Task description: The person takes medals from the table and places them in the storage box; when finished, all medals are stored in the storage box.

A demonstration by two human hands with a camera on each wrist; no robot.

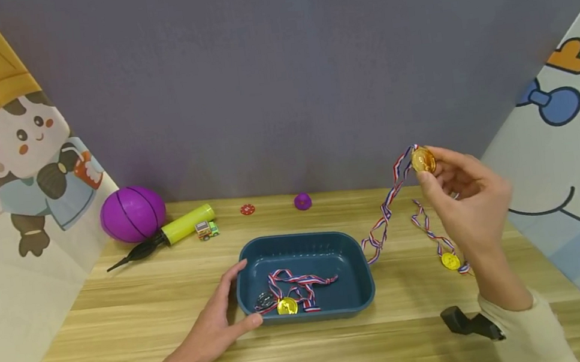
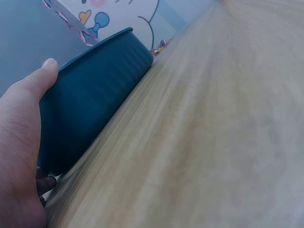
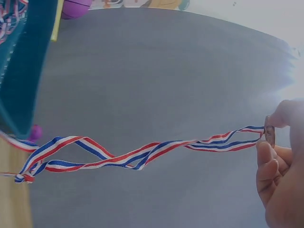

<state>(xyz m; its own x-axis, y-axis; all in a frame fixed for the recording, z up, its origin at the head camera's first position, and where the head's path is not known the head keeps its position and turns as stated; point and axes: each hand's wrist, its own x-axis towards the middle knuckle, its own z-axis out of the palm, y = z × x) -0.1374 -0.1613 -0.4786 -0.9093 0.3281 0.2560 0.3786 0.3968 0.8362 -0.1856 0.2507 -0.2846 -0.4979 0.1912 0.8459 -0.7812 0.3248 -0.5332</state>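
Note:
My right hand pinches a gold-coloured medal between thumb and fingers, raised above the table. Its red, white and blue ribbon hangs twisted down to beside the tub's right end. With thumb at the front rim and fingers around the left end, my left hand holds a dark blue tub standing on the table. Inside the tub lie a gold medal, a silvery medal and tangled striped ribbon. Another gold medal with ribbon lies on the table, right of the tub.
At the back left are a purple ball, a yellow-green hand pump and a toy truck. A red chip and a small purple ring-like piece lie near the grey back wall. Printed panels flank the table.

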